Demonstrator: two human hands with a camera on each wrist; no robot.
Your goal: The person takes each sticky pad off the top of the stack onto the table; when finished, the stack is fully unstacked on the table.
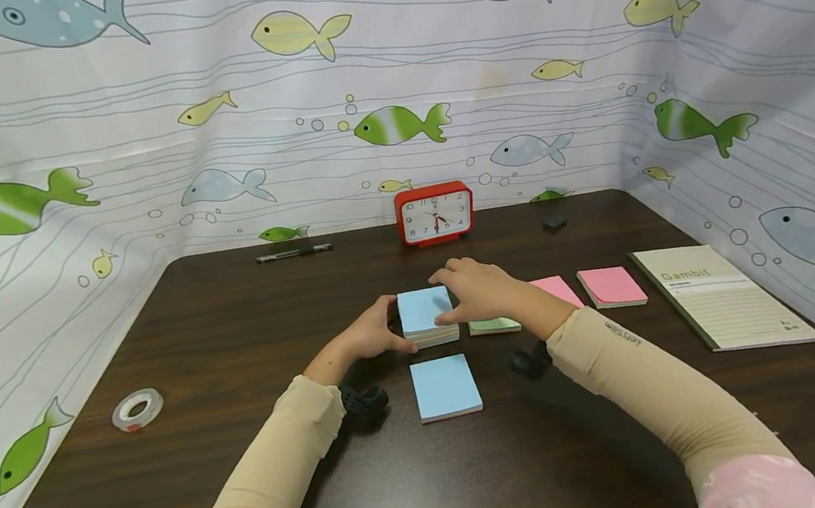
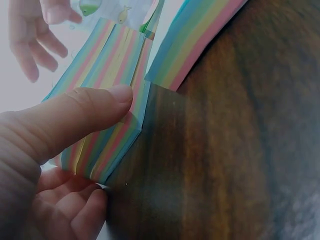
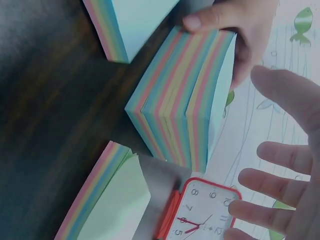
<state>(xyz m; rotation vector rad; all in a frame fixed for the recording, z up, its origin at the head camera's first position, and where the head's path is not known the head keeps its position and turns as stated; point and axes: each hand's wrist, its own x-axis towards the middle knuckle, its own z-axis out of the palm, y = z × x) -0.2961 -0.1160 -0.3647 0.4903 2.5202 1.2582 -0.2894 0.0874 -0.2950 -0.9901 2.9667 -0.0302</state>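
A stack of sticky note pads [image 1: 425, 312] with a light blue top stands mid-table, its sides striped pink, yellow, green and blue. My left hand [image 1: 370, 334] grips it from the left. In the left wrist view the thumb presses the striped side of the stack [image 2: 112, 60], with fingers curled at another side. My right hand [image 1: 478, 289] hovers by the stack's right edge, fingers spread; in the right wrist view that hand [image 3: 287, 195] is apart from the stack [image 3: 172, 100]. A single blue pad [image 1: 447, 388] lies in front, and a green pad [image 1: 495, 326] lies to the right.
Two pink pads [image 1: 611, 288] and a notebook [image 1: 729, 297] lie to the right, one pink pad partly behind my right forearm. A red clock [image 1: 436, 214], a pen [image 1: 294, 253] and a small black object [image 1: 555, 223] are at the back. A tape roll [image 1: 120, 414] lies left.
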